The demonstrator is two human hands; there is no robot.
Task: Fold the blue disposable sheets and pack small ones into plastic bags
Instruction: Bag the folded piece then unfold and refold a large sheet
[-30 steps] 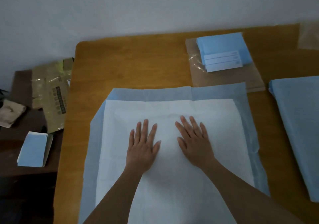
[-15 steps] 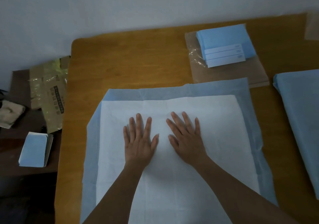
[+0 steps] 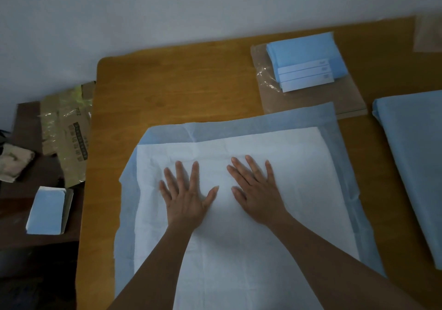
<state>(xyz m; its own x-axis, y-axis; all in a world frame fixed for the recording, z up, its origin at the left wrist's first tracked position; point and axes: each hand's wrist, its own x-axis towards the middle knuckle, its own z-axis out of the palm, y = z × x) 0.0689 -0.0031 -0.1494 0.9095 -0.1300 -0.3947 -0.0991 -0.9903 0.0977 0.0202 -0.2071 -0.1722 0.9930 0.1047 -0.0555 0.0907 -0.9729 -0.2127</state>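
The wall at the back is plain, pale grey w/ no marks. A wooden tabletop sits right against it. It's orange-brown w/ a round corner at the back left. Left of it is a lower, dark brown side table, also by the wall. Below that it's v. dark, can't tell what's there. The light is dim & soft, w/ faint shadows.

Two hands, left hand and right hand, flat on one unfolded sheet. One folded sheet stack right of right hand. Beyond it three, maybe more, small folded sheets on one plastic bag pile. One small packet left of left hand.
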